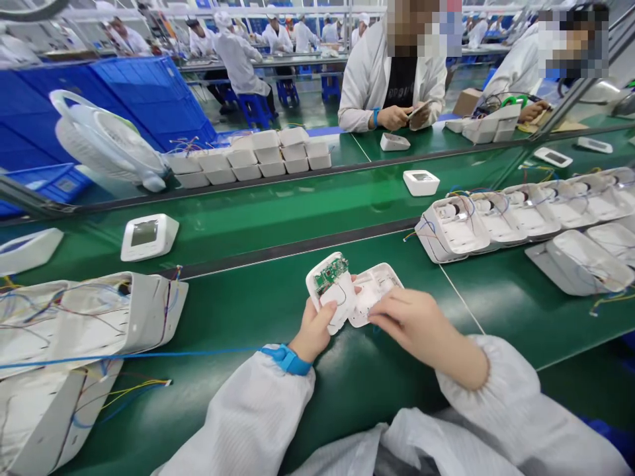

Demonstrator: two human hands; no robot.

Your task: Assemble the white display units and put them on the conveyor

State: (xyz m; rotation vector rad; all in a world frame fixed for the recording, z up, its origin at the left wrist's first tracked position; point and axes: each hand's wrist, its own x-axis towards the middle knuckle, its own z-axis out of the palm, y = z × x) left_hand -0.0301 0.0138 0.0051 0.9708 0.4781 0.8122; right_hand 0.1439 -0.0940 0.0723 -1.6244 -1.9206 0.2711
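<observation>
Clasps smooth white case (pixel 342 303), green board (pixel 329 274) inside, with left hand (pixel 315 329); touches rounded shell (pixel 368 291) with right hand (pixel 415 322), grip unclear.

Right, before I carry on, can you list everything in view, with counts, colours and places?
circuit-board shell half: one, white with green board, in left hand
second shell half: one, white, under right fingers
worktable: one, green, beneath both hands
conveyor: one, green, beyond worktable
screened units: at least four, white, along conveyor
open housings: many, white with coloured wires, left and right
stacked housings: over ten, white, across conveyor
fan: one, pale, far left
crates: several, blue, behind fan
box: one, brown, far right
stools: several, blue, background
co-workers: two opposite, more behind, white coats
wrist strap: one, blue, left wrist
left hand, right hand: two, bare, centre
</observation>
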